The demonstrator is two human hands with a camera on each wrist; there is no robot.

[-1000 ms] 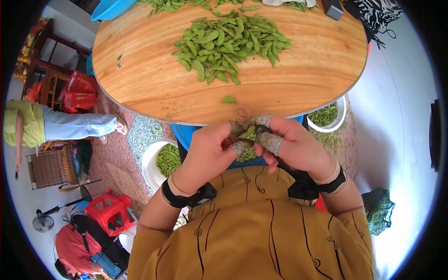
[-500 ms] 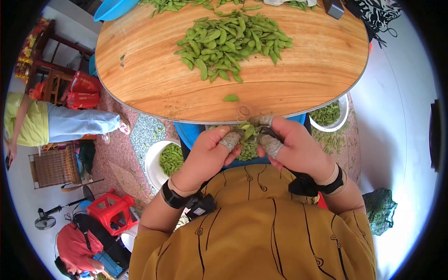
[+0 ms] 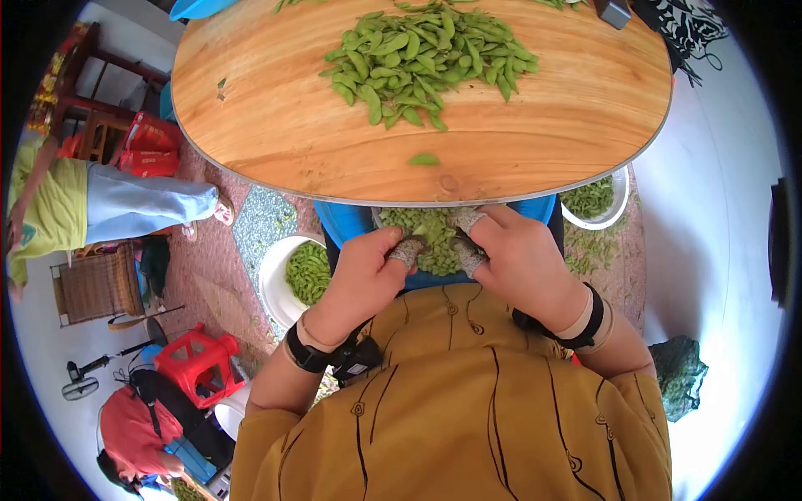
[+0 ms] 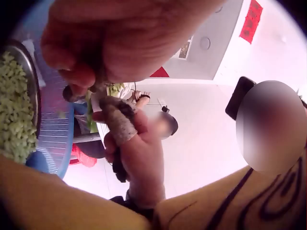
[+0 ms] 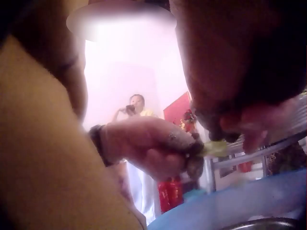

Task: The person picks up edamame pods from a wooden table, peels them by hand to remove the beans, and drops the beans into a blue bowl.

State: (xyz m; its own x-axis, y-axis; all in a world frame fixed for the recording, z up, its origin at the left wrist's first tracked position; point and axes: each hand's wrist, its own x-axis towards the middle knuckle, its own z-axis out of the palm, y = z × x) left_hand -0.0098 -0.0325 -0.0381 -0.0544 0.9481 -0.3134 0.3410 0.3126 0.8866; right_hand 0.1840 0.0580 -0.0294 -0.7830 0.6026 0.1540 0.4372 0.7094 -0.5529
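Observation:
In the head view, the left hand [image 3: 363,280] and right hand [image 3: 530,267] face each other just below the table's near edge, fingers curled and grey wraps on some fingertips. Between them the right wrist view gives a blurred pale green pod [image 5: 216,148], pinched by the left hand [image 5: 148,143] and, in shadow, the right hand [image 5: 230,67]. Beneath the hands lies a bowl of shelled green beans, whose metal rim [image 4: 34,81] shows in the left wrist view. A heap of green pods [image 3: 426,63] and one single pod [image 3: 423,159] lie on the table [image 3: 276,125].
A blue basin [image 3: 338,221] surrounds the bowl. White tubs of green pods stand on the floor at left [image 3: 271,288] and right [image 3: 622,200]. A red stool [image 3: 196,363] is at lower left. Two other people are on the left, one standing [image 3: 150,196], one bent over [image 3: 134,430].
Both hands have drawn slightly apart over the bowl, and more of the shelled beans shows between them. The table and its heap have shifted upward in the head view.

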